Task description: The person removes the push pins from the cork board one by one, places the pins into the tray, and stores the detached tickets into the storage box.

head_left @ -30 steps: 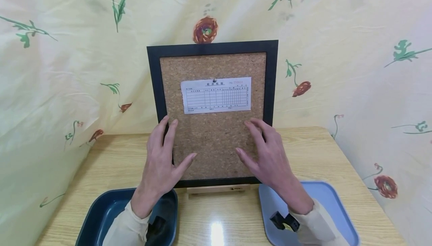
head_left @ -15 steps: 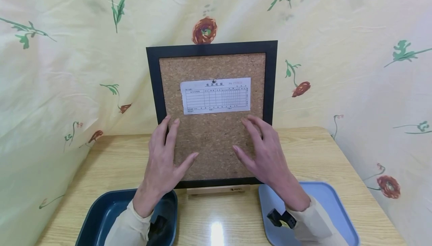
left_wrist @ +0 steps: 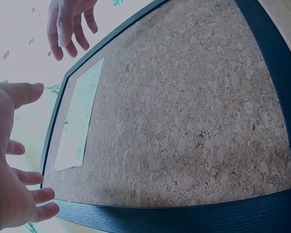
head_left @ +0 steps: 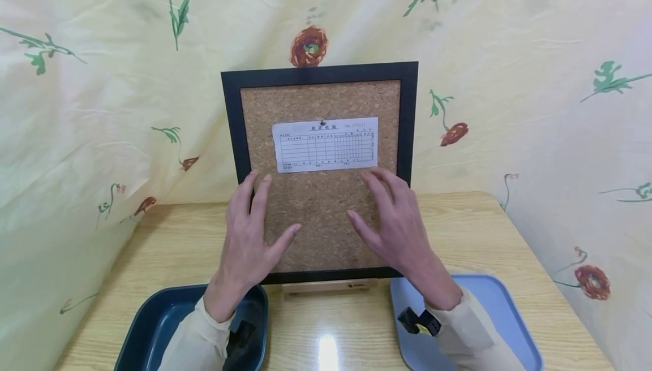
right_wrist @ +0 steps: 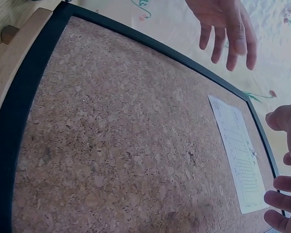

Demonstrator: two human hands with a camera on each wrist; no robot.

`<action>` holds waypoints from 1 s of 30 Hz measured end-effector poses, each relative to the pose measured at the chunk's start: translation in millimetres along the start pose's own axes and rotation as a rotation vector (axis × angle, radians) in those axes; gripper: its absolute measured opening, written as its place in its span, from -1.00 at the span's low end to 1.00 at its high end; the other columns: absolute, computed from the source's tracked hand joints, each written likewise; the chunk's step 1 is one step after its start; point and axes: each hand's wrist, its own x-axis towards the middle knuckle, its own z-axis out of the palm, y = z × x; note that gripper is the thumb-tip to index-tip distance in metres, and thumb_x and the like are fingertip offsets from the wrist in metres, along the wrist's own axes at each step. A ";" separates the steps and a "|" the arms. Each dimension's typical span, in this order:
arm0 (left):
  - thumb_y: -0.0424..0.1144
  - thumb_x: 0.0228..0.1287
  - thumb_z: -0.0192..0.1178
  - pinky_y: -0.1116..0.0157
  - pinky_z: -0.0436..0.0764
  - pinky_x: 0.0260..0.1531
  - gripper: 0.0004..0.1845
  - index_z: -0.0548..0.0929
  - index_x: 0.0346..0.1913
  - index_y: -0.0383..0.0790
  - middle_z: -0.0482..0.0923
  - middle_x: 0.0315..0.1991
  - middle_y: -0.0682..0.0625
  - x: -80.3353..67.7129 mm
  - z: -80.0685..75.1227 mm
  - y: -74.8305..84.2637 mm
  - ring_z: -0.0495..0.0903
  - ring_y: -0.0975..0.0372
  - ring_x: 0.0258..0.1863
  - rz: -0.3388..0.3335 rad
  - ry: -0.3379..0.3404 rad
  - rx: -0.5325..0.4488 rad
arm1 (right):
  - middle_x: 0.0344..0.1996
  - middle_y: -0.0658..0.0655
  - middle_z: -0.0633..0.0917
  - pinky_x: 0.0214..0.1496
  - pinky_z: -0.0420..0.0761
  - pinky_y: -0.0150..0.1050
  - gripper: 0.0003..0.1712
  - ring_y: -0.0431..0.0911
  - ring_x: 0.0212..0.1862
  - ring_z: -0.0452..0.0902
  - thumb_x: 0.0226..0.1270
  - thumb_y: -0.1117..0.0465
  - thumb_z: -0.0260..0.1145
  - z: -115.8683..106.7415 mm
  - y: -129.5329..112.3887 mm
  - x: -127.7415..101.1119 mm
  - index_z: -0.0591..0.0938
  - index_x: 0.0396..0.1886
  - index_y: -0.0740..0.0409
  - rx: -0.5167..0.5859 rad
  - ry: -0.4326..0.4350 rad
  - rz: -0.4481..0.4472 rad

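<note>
A cork board (head_left: 321,218) in a black frame (head_left: 231,128) stands upright on the table. A white printed form (head_left: 326,145) hangs on its upper half from one pin (head_left: 322,123). My left hand (head_left: 252,221) and right hand (head_left: 392,218) are both spread open in front of the lower cork, fingertips just under the form's bottom edge. Neither holds anything. In the left wrist view my left hand (left_wrist: 9,194) stands off the cork (left_wrist: 184,121), with the form (left_wrist: 80,116) beyond. The right wrist view shows the right hand's fingertips (right_wrist: 281,199) near the form (right_wrist: 240,160).
A small wooden stand (head_left: 328,286) props the board. A dark blue tray (head_left: 153,320) lies at the front left and a light blue tray (head_left: 499,314) at the front right on the wooden table (head_left: 178,235). Flower-print cloth (head_left: 102,105) hangs behind and at both sides.
Both hands have crept up the board towards the form. The right hand has also drifted a little to the left. The board and the form have not moved.
</note>
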 end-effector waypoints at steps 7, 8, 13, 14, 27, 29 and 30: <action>0.29 0.36 0.08 -0.35 0.24 0.28 -0.13 0.28 0.46 -0.34 0.18 0.46 -0.43 2.0 -0.4 -1.9 0.21 -0.28 0.41 -0.026 -0.008 -0.007 | 0.24 0.40 0.51 0.19 0.45 0.23 -0.31 0.28 0.21 0.44 0.44 -0.14 0.16 2.7 -0.3 5.5 0.47 0.32 0.28 -0.018 0.025 -0.015; 0.25 0.35 0.15 -0.35 0.24 0.28 -0.14 0.28 0.46 -0.34 0.18 0.46 -0.43 2.3 -0.4 -2.3 0.21 -0.28 0.41 -0.028 -0.010 -0.006 | 0.24 0.40 0.50 0.19 0.45 0.23 -0.32 0.28 0.22 0.44 0.42 -0.12 0.19 2.9 -0.4 6.1 0.47 0.32 0.28 -0.019 0.024 -0.014; 0.00 0.15 0.41 -0.34 0.25 0.29 -0.10 0.28 0.46 -0.35 0.19 0.46 -0.43 4.2 -0.5 -2.7 0.22 -0.28 0.41 -0.032 -0.020 0.004 | 0.26 0.39 0.50 0.20 0.45 0.22 -0.30 0.27 0.22 0.44 0.34 -0.06 0.29 3.9 -1.0 8.6 0.46 0.33 0.28 -0.023 0.016 -0.010; -0.03 0.13 0.43 -0.34 0.26 0.29 -0.09 0.28 0.46 -0.35 0.19 0.46 -0.43 4.5 -0.2 -2.7 0.23 -0.28 0.40 -0.033 -0.022 0.005 | 0.25 0.39 0.50 0.20 0.45 0.22 -0.30 0.27 0.22 0.44 0.33 -0.05 0.30 4.1 -1.2 9.0 0.46 0.33 0.28 -0.023 0.015 -0.010; -0.11 0.03 0.50 -0.34 0.25 0.30 -0.05 0.27 0.46 -0.33 0.18 0.47 -0.41 8.3 0.6 -2.2 0.22 -0.27 0.42 -0.046 -0.046 0.028 | 0.25 0.39 0.50 0.19 0.46 0.22 -0.29 0.27 0.22 0.45 0.30 -0.02 0.34 5.3 -3.8 14.2 0.45 0.33 0.28 -0.031 0.004 -0.010; -0.12 0.03 0.50 -0.34 0.25 0.29 -0.05 0.27 0.46 -0.33 0.18 0.47 -0.40 8.5 0.4 -2.4 0.22 -0.27 0.41 -0.048 -0.045 0.027 | 0.25 0.39 0.50 0.21 0.45 0.23 -0.26 0.27 0.23 0.44 0.25 0.01 0.38 4.8 -4.9 14.8 0.45 0.33 0.29 -0.034 -0.005 -0.002; -0.13 0.03 0.50 -0.34 0.26 0.29 -0.05 0.28 0.45 -0.33 0.18 0.47 -0.40 8.8 0.2 -2.2 0.22 -0.27 0.42 -0.049 -0.043 0.026 | 0.25 0.39 0.50 0.21 0.45 0.23 -0.26 0.27 0.23 0.44 0.23 0.01 0.39 4.9 -5.2 15.1 0.45 0.33 0.29 -0.035 -0.006 0.000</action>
